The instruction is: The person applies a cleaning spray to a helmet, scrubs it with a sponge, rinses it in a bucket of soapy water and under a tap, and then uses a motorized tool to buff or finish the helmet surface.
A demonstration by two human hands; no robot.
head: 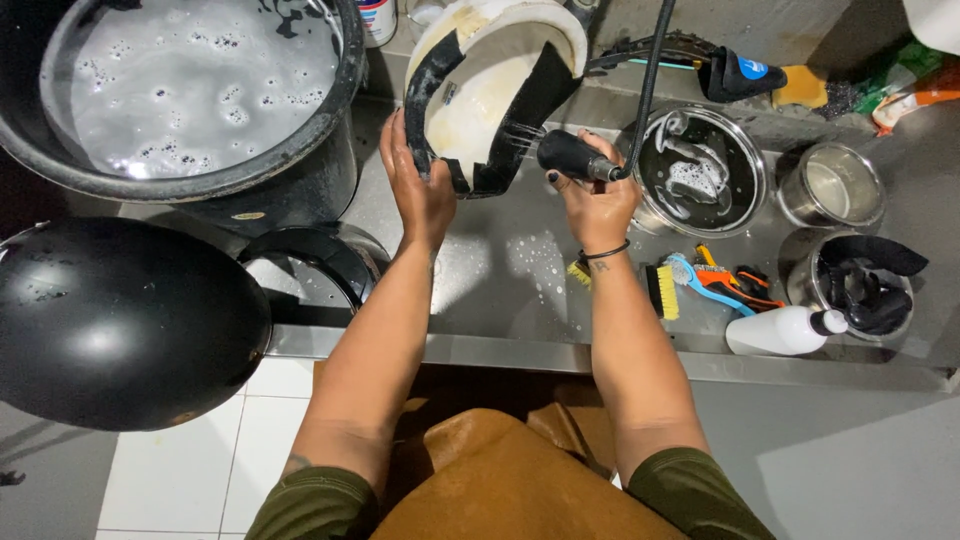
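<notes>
We hold a white foam helmet liner tilted over the wet steel table, its hollow side turned toward us. Our left hand is clamped on its lower left edge, fingers wrapped over the black fabric trim, thumb on the outside. Our right hand is closed around a black spray nozzle on a dark hose, and thin jets of water strike the inside of the liner.

We judge the liner light and stiff but easily dented: moulded foam, likely to crack if squeezed hard or knocked on the steel. Wet and soapy, it will be slippery on the smooth white parts, so the fabric-covered rim is the safer place to grip, pinched between fingers and thumb as we have it. The black pads may be soft and loose at their edges, so pulling on them alone seems unwise.

Around us stand a large black pot of foamy water, a glossy black helmet shell at lower left, a steel bowl with suds, two smaller steel cups, brushes and a white squeeze bottle.
</notes>
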